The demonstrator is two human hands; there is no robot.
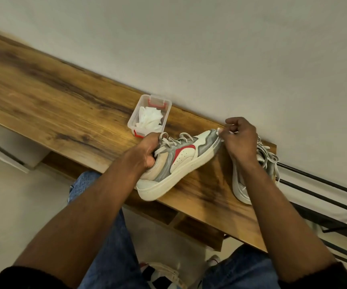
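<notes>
A white, grey and red sneaker (181, 161) lies on a wooden table (53, 105), toe pointing toward the wall. My left hand (145, 152) grips it at the collar, fingers inside the opening beside the laces. At the toe, my right hand (240, 139) pinches a small white wipe (220, 132) against the grey toe cap. A second sneaker (262, 163) of the same kind lies to the right, mostly hidden behind my right forearm.
A clear plastic box (134, 116) with red clips stands near the wall behind the shoe and holds crumpled white tissues (149, 118). Black metal rods (318, 197) run off past the table's right end. My knees in jeans are below the table's front edge.
</notes>
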